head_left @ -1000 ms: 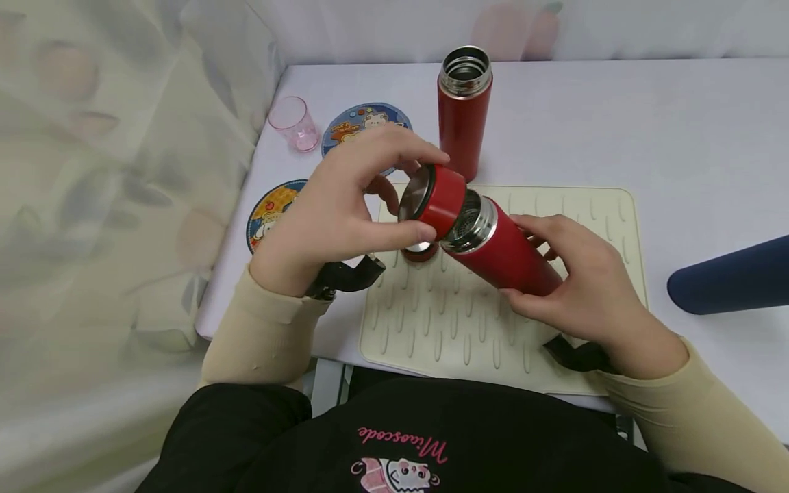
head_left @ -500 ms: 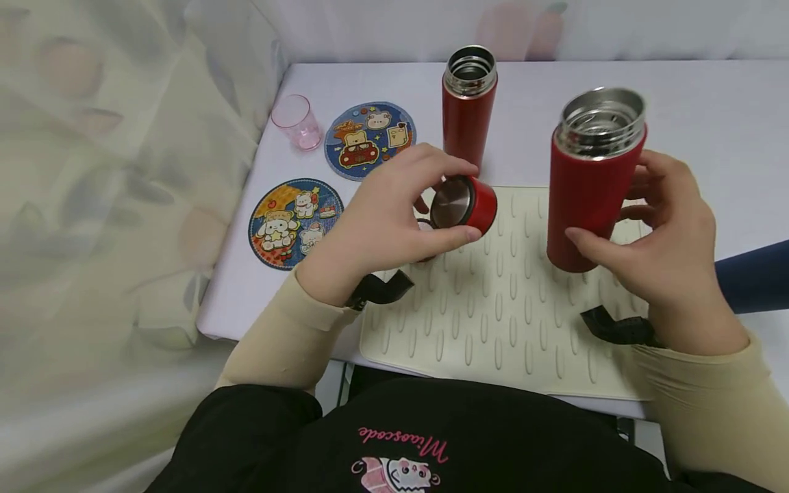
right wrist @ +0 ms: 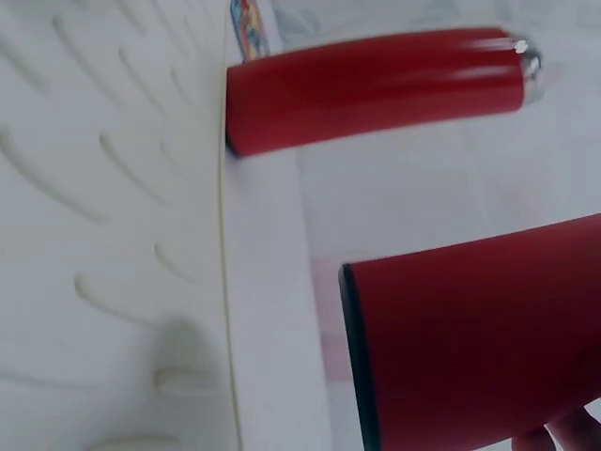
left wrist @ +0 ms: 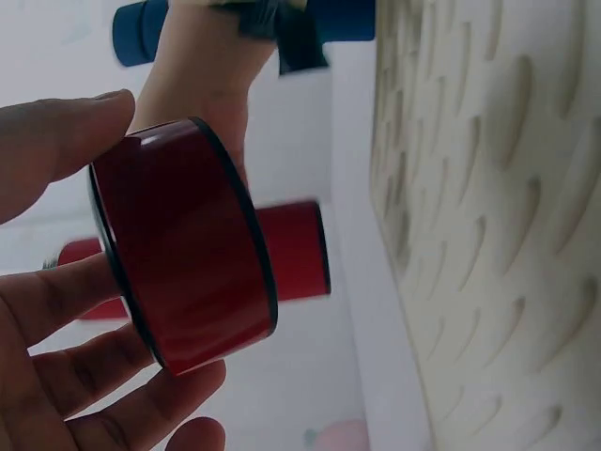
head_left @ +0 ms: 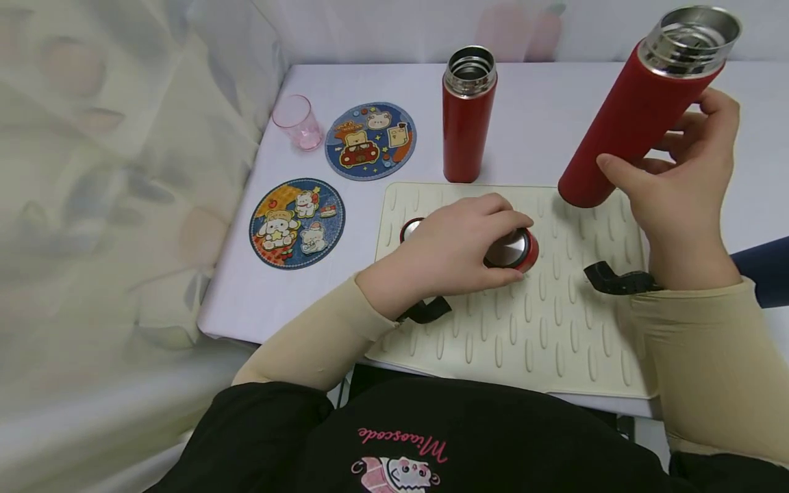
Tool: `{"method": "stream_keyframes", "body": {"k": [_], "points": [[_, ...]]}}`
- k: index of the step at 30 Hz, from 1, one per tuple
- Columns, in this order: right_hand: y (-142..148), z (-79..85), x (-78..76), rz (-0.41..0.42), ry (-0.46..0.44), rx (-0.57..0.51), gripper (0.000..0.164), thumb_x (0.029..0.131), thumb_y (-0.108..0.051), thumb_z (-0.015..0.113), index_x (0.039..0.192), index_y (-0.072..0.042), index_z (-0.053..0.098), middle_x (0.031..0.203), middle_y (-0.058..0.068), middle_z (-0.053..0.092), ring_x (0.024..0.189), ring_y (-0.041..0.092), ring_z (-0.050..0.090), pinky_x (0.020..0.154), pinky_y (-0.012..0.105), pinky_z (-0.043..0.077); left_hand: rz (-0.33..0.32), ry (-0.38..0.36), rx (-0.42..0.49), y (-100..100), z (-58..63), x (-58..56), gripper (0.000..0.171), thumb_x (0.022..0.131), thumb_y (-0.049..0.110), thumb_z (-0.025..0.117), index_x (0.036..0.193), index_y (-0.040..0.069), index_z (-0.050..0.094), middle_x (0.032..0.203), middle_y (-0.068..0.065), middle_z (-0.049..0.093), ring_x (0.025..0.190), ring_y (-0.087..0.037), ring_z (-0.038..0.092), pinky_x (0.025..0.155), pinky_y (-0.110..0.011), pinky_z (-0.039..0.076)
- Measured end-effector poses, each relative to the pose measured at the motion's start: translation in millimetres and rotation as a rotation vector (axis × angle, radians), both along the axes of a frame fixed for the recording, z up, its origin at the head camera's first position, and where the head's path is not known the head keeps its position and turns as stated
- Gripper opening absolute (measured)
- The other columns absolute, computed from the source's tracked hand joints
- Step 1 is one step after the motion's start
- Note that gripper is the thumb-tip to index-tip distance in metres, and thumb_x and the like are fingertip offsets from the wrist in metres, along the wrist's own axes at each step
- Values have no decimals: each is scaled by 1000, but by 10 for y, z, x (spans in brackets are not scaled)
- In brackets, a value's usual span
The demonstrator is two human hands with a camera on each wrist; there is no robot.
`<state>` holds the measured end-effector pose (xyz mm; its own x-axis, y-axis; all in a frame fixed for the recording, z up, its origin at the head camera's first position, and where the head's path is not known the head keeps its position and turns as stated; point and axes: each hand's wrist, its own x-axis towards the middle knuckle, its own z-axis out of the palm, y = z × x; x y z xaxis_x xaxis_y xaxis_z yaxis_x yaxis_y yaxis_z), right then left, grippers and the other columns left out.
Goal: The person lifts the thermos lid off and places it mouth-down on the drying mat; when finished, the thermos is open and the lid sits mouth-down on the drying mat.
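My right hand (head_left: 684, 164) grips a red thermos bottle (head_left: 635, 123) by its lower side, off the table and tilted, its steel mouth uncovered. In the right wrist view the base of that red bottle (right wrist: 470, 348) hangs beyond the mat. Between thumb and fingers, my left hand (head_left: 450, 250) holds a red lid (head_left: 529, 252) with a steel top above the mat; the left wrist view shows the lid (left wrist: 188, 254) up close. Another lid (head_left: 409, 227) lies on the mat, mostly hidden behind the left hand. A second red thermos bottle (head_left: 467, 130) stands uncovered behind the mat.
A cream ribbed mat (head_left: 493, 342) covers the table's front. Left of it lie two round cartoon coasters, one blue (head_left: 370, 140) and one orange and blue (head_left: 297, 224), near a pink glass (head_left: 298, 123). A dark blue bottle (head_left: 767, 270) lies at the right.
The lid has come apart from the bottle. My right hand has carried the bottle up to the far right, while my left hand has moved right and lower with the lid.
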<state>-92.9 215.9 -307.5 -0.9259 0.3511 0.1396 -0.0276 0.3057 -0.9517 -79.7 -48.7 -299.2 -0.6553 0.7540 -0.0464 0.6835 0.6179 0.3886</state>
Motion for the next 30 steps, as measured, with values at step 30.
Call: {"method": "stream_keyframes", "body": {"k": [30], "points": [[185, -301, -562, 46, -202, -150, 91, 92, -1, 86, 156, -41, 35, 143, -13, 49, 136, 8, 57, 114, 25, 52, -107, 129, -340, 645, -479, 12, 42, 111, 38, 63, 152, 27, 62, 135, 6, 64, 115, -16, 66, 88, -35, 58]]}}
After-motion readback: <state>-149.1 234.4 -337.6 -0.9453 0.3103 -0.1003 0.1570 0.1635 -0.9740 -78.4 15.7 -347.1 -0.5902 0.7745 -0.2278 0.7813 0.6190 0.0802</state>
